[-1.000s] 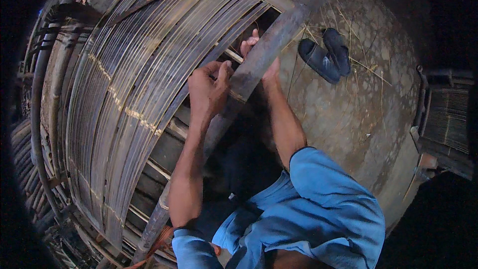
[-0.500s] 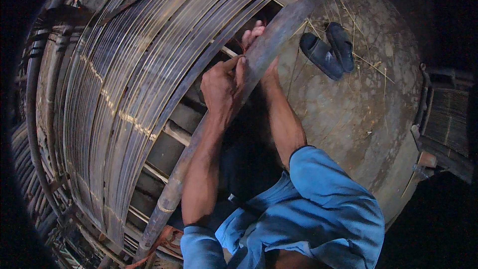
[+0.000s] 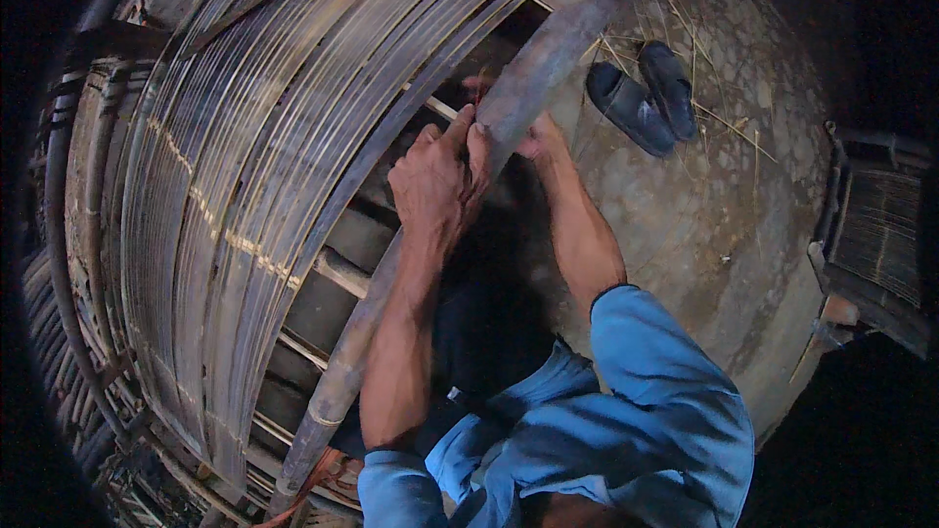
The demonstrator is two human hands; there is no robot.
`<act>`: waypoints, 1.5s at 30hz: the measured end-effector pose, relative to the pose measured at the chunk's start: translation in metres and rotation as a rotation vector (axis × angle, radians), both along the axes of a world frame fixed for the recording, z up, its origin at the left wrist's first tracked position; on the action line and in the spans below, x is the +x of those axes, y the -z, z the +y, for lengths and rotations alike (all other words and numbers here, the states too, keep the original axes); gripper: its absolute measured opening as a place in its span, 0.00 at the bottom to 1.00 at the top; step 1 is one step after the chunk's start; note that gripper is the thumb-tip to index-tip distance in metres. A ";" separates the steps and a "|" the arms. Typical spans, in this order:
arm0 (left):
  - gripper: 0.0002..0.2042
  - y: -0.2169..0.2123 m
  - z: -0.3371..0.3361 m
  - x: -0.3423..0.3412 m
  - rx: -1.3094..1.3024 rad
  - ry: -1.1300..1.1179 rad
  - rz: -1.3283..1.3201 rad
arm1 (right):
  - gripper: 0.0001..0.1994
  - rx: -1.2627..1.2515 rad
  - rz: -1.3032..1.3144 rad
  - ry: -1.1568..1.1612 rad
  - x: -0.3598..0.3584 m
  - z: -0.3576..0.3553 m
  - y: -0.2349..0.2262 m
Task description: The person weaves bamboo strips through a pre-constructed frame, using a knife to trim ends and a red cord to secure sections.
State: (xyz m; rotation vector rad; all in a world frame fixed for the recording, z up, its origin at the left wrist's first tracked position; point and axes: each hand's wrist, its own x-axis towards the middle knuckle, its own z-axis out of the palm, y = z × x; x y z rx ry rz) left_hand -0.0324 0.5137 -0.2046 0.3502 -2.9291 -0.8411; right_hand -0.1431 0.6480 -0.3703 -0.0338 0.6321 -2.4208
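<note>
Gripping the thick bamboo pole [image 3: 533,88] from both sides, the person works at the edge of a frame of thin bamboo slats [image 3: 264,166]. The left hand [image 3: 435,186] is clenched on the pole's near side, fingers [image 3: 469,142] curled over it; the right hand [image 3: 536,137] sits just behind the pole, mostly hidden, so whether it is closed on anything I cannot tell. A small red thing shows between the hands — too small to name. The step looks like fastening or seating the pole against the slats; the next move likely calls for a steady hold with one hand while the other tightens. No packages, labels or signs show — only a pair of dark sandals [image 3: 646,98] on the stone floor [image 3: 704,225], among stray straws.
</note>
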 end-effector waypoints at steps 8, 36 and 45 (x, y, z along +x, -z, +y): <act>0.18 -0.007 0.005 -0.003 0.005 0.013 0.032 | 0.20 -0.353 0.033 -0.175 -0.002 0.006 0.044; 0.11 0.013 -0.019 -0.012 0.406 -0.267 0.046 | 0.32 1.105 0.376 0.048 -0.011 0.009 0.066; 0.07 -0.004 -0.006 -0.057 0.391 0.042 0.279 | 0.21 1.259 0.796 -0.115 -0.053 0.081 0.035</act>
